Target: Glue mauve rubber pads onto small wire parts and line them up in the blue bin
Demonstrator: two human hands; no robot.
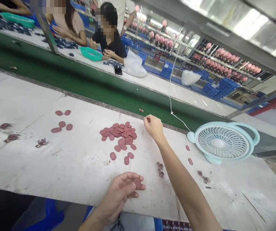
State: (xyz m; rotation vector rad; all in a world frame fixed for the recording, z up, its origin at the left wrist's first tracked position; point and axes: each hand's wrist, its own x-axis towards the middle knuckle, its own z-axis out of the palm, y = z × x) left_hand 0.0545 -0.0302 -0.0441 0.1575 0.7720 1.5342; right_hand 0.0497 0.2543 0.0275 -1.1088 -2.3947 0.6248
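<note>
My left hand (125, 189) is near the front edge of the white table, its thumb and fingers closed on a dark red oval disc (137, 183). Farther out, my right hand (153, 126) hangs by the table's far edge with thumb and forefinger pinched together; whatever may be between them is too small to make out. A heap of the same flat oval discs (120, 131) lies to the left of my right hand, with several loose ones in front of it. Small dark red scraps (160, 170) lie beside my right forearm.
A light blue fan (222, 142) lies at the right, its white cord (170, 93) running upward. More discs (62, 124) and scraps (41, 142) are at the left. Beyond the green belt (80, 85), people sit at another bench with teal baskets (91, 54).
</note>
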